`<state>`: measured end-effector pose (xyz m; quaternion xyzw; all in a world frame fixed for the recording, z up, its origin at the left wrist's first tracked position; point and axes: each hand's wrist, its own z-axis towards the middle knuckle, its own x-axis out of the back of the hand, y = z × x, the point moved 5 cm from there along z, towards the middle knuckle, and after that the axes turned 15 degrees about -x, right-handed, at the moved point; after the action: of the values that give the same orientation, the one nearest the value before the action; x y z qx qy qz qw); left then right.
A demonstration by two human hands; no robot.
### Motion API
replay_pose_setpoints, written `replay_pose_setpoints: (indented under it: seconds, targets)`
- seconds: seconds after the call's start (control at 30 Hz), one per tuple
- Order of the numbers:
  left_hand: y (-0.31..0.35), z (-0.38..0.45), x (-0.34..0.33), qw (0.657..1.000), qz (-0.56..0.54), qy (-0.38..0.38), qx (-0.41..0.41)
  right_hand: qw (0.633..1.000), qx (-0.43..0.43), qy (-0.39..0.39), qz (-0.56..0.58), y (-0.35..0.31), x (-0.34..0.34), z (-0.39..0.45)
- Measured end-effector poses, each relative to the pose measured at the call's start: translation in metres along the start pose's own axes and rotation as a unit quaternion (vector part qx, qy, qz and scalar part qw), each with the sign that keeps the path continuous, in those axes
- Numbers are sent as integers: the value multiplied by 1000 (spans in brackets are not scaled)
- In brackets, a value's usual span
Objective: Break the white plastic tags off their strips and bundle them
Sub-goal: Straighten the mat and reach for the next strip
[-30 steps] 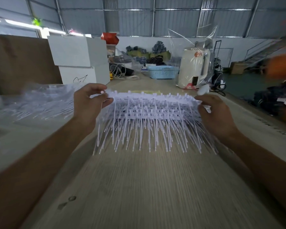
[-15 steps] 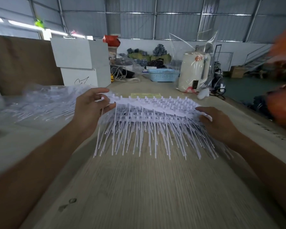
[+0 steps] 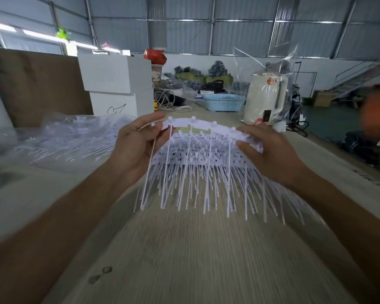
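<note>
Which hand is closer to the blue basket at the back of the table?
The right hand. The blue basket sits beyond the tag strips, up and slightly left of it. The left hand grips the strips' other end, farther to the left.

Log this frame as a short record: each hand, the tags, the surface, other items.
left hand: grips the strips' left end
right hand: grips the right end
tags: white, on stacked strips, hanging down, held above the table
table: wood grain
bag: clear, more tags inside, left
kettle: cream, far right
basket: blue, far end
</note>
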<state>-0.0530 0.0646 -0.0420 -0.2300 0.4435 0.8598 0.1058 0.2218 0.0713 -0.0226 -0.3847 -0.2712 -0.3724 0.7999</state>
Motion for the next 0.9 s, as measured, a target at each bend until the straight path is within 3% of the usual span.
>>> replay_pose_setpoints:
  seconds: [0.13,0.23,0.37,0.4,0.47,0.6,0.73,0.9]
  targets:
    - [-1,-1,-1,999,38,-4,28,998,45,1,-52,-15,47,8]
    - [-1,-6,-6,990,133,-27,30,998,59,-21,-11,-19,71,10]
    - [2,-14,-15,957,254,-137,-16,978,-28,-206,-15,5,52,0]
    - [1,-17,-18,944,279,-175,-25,974,-38,-223,-19,10,42,-5]
    - [-4,-25,-27,919,315,-234,-35,981,-26,-191,2,6,26,-14]
    - [-11,-37,-46,905,306,-286,-69,967,-19,-235,100,-18,-15,-27]
    - [-10,-39,-49,903,318,-275,-83,973,3,-183,143,-31,-28,-26]
    - [-14,-41,-49,874,403,-266,-56,972,0,-157,177,-33,-34,-32]
